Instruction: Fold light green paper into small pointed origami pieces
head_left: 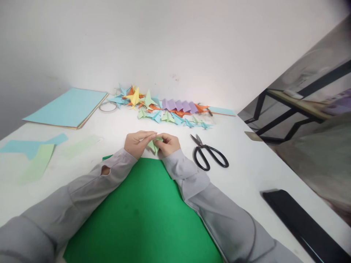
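Note:
Between my two hands is a small folded piece of light green paper point(153, 146), held over the far edge of a green sheet point(145, 204). My left hand point(138, 143) pinches it from the left, thumb and fingers pressed together. From the right, my right hand point(169, 144) grips it with curled fingers. Part of the paper is hidden by the fingers. Black-handled scissors point(204, 149) lie to the right of my right hand, blades partly apart.
Folded paper cranes point(134, 96) and a purple pleated strip point(179, 105) line the wall. At left lie a stack of coloured paper point(68, 107), a tape ring point(108, 106) and blue scraps point(24, 146) with green scraps point(38, 164). A long black object point(304, 226) sits at front right.

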The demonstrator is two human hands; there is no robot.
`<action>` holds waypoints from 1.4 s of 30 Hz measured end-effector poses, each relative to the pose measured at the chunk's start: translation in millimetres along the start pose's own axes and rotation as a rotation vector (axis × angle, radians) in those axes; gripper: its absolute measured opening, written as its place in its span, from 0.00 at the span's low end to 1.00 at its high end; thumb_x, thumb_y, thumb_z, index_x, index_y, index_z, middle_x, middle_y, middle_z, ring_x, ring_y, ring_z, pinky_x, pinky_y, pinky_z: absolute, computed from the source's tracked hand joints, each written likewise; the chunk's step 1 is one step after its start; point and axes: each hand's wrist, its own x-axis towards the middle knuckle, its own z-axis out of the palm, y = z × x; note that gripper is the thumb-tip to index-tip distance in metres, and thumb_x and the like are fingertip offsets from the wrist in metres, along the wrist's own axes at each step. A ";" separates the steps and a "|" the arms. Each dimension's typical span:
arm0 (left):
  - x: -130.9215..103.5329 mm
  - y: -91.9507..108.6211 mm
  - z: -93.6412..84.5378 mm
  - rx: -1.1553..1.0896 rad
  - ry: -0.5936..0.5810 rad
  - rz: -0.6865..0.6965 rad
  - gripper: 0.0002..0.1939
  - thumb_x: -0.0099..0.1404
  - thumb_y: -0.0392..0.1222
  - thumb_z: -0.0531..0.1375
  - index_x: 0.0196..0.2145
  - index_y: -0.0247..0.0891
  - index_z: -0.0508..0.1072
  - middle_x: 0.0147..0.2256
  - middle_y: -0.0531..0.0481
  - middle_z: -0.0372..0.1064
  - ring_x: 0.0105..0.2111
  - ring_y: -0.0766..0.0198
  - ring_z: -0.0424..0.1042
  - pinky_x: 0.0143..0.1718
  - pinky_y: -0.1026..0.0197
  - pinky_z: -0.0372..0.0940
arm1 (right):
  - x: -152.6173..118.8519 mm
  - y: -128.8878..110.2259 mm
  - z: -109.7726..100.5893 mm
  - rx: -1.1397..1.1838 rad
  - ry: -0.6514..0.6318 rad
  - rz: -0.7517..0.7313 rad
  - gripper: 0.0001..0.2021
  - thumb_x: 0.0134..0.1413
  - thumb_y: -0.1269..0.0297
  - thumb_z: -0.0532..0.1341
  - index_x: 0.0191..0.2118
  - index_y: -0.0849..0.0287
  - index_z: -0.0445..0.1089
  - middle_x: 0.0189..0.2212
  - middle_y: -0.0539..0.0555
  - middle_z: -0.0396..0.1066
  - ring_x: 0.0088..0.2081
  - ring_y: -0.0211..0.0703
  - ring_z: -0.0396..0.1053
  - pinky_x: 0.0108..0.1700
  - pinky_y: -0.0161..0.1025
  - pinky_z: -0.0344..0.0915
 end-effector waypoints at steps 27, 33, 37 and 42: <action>0.3 7.9 0.4 0.031 0.106 -0.062 0.09 0.53 0.44 0.60 0.27 0.37 0.77 0.30 0.48 0.76 0.32 0.62 0.73 0.38 0.61 0.68 | 0.2 1.2 -0.7 -0.099 -0.074 0.021 0.09 0.34 0.59 0.62 0.21 0.60 0.70 0.12 0.45 0.59 0.16 0.32 0.53 0.20 0.33 0.51; 0.7 7.5 -1.1 -0.092 0.141 -0.131 0.13 0.52 0.46 0.60 0.31 0.34 0.78 0.33 0.45 0.75 0.35 0.58 0.74 0.39 0.59 0.69 | -0.2 -3.5 -0.4 -0.003 -0.021 0.056 0.08 0.33 0.60 0.63 0.20 0.59 0.69 0.11 0.45 0.60 0.16 0.33 0.54 0.21 0.34 0.52; 1.0 -2.4 -1.5 -0.020 0.088 -0.107 0.11 0.48 0.38 0.62 0.32 0.36 0.78 0.33 0.47 0.76 0.34 0.58 0.74 0.38 0.58 0.69 | -0.5 -7.4 0.1 0.056 0.002 0.075 0.07 0.31 0.61 0.64 0.20 0.59 0.69 0.11 0.45 0.61 0.15 0.34 0.56 0.20 0.35 0.52; 1.9 -3.5 -0.8 0.031 0.115 -0.115 0.07 0.49 0.38 0.61 0.28 0.40 0.78 0.30 0.50 0.76 0.32 0.60 0.74 0.39 0.58 0.69 | 0.1 -6.0 0.1 0.046 0.005 0.066 0.07 0.32 0.61 0.64 0.19 0.59 0.68 0.10 0.44 0.60 0.16 0.34 0.56 0.20 0.35 0.52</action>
